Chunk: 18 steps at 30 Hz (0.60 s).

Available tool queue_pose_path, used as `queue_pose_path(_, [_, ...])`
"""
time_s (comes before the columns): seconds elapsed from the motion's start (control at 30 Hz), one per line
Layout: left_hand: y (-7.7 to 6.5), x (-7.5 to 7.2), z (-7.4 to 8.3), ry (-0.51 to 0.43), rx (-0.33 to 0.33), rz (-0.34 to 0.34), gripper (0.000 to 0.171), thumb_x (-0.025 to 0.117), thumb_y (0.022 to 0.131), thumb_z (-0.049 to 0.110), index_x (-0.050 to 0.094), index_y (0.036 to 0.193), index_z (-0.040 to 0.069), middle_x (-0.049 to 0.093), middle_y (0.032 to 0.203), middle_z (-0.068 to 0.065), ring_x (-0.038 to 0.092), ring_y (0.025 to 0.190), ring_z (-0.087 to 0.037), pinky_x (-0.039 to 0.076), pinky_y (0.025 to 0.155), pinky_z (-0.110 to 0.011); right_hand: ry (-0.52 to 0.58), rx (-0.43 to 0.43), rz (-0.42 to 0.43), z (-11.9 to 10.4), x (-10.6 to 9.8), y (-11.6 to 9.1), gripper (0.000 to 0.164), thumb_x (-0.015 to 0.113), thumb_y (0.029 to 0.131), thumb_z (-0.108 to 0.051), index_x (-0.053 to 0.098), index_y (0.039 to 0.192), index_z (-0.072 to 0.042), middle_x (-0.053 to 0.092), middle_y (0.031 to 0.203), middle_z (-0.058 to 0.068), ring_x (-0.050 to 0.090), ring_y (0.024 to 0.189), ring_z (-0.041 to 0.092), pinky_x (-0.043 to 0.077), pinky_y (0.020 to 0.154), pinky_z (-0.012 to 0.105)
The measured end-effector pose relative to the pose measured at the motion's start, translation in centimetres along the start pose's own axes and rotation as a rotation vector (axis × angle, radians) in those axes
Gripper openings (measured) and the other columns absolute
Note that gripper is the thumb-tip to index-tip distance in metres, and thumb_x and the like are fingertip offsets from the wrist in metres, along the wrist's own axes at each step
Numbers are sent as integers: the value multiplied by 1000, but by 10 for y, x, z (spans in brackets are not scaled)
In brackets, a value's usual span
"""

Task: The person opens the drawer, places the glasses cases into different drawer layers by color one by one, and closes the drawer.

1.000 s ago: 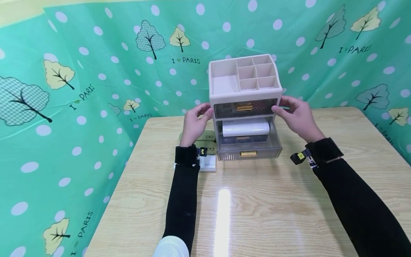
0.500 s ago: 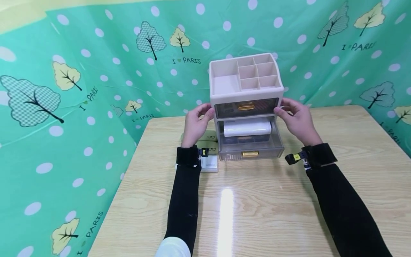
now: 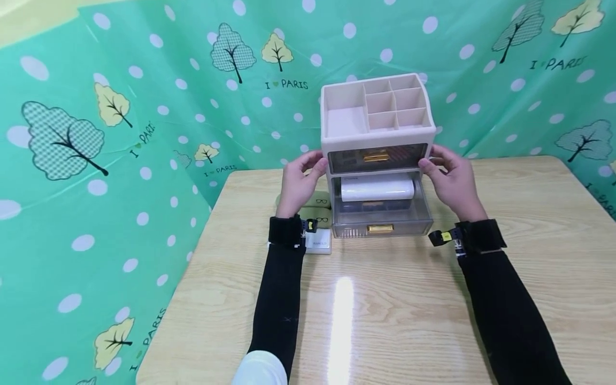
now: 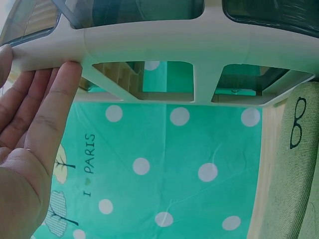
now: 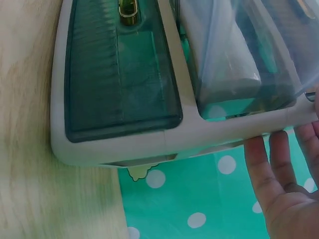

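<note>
An off-white desktop drawer organizer [image 3: 380, 136] stands on the table, with divided compartments on top and smoky clear drawers with gold handles below. Its middle drawer [image 3: 404, 229] is pulled out and has a smooth white rounded item [image 3: 377, 188] lying across it. My left hand [image 3: 298, 182] grips the organizer's left side at upper-drawer height, thumb at the front edge. On the opposite side my right hand [image 3: 454, 182] holds it likewise. In the left wrist view the left fingers [image 4: 55, 107] reach the side frame. In the right wrist view the right fingers [image 5: 261, 164] touch its edge.
Two green glasses cases [image 3: 317, 216] lie left of the organizer, partly behind my left wrist. In front of them is a small white box [image 3: 320, 241]. A green patterned curtain [image 3: 231, 128] hangs behind the wooden table [image 3: 394, 310].
The head view has shifted slightly, so everything appears a little further right and higher. Both hands keep their hold on the organizer, and the middle drawer stays out.
</note>
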State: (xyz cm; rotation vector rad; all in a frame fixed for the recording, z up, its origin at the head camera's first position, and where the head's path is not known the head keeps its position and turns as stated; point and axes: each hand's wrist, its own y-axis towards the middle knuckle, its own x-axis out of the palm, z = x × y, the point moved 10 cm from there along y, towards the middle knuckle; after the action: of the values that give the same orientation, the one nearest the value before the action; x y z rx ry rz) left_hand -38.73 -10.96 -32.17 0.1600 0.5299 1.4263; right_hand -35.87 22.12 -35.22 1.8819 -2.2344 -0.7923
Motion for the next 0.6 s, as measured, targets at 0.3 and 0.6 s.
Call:
queue_pose_path(0.3, [1,1,6,11,24,1,36,69,100,24,68,127,0,71,121,-15,68,108,-23,61,89,-28,-9,-1,0,3,0,0,39,69,100,-18,64,138,-10,68,123,-5,65,103,7,55,83,13])
queue_pose_path(0.6, [-3,2,7,88,42,-8,36,66,102,24,67,129,0,71,119,-15,69,104,-23,62,85,-28,-21,-16,-6,3,2,0,41,68,100,-17,62,141,-11,67,129,3,66,102,5,54,83,13])
